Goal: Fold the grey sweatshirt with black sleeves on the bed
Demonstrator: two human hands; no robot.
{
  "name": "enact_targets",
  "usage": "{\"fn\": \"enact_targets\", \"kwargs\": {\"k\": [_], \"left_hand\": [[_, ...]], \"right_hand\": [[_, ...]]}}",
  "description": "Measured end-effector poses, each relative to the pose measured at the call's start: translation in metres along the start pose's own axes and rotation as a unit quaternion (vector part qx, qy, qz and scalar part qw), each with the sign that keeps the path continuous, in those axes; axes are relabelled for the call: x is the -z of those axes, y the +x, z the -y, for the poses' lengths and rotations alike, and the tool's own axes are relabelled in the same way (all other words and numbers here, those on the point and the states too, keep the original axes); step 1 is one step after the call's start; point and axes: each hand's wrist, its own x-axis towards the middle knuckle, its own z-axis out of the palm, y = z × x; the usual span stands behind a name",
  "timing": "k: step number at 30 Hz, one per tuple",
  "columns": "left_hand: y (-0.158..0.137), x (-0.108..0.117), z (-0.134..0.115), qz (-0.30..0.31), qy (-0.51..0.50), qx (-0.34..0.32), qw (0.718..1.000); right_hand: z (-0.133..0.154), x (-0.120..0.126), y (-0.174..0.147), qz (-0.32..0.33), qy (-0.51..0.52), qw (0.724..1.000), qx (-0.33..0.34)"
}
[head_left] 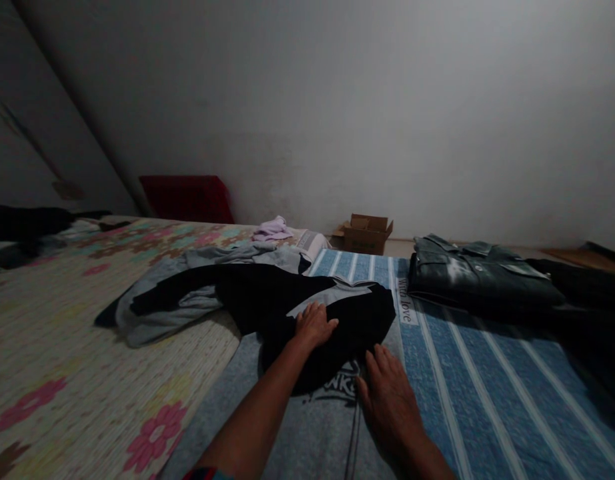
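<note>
We seem to be smoothing a fold, left hand (315, 325) and right hand (390, 393) open with nothing gripped, on the grey-and-black sweatshirt (307, 430) lying partly over the striped sheet (477, 387), its outstretched black sleeve (197, 279) likely calling for tucking inward.

Floral mat (87, 327) & blue striped sheet (517, 380) lie side by side: blk & grey clothing (267, 293) across both, lilac cloth (273, 229) nr mat's far edge, folded dk garments (480, 270) on stripes.

Looks like a home bedroom: blue striped sheet (480, 373), flowered cover (87, 353) left of it, folded clothes (472, 273) on it.
</note>
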Motion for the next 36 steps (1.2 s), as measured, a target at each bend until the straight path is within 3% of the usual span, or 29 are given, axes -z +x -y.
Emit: {"fn": "enact_targets", "kwargs": {"k": [4,8,13,19,24,36], "left_hand": [[-0.023,0.026,0.015,-0.031,0.022,-0.032,0.999],[-0.050,0.042,0.045,-0.079,0.084,-0.006,0.993],[-0.069,0.045,0.080,-0.052,0.036,0.043,0.997],[-0.067,0.045,0.084,-0.053,-0.029,0.103,0.993],[-0.059,0.053,0.088,-0.071,-0.042,0.164,0.983],[-0.054,0.042,0.118,-0.030,0.007,0.093,0.995]], "right_hand": [[0.003,0.003,-0.001,-0.013,-0.012,1.000,0.002],[0.003,0.005,-0.003,-0.021,-0.013,1.000,0.008],[0.000,0.000,-0.004,-0.033,-0.005,0.999,0.014],[-0.002,-0.002,-0.007,-0.067,0.019,0.997,0.025],[-0.003,-0.003,-0.007,-0.056,0.015,0.998,0.023],[-0.007,-0.006,-0.004,-0.024,0.023,0.999,0.021]]}}
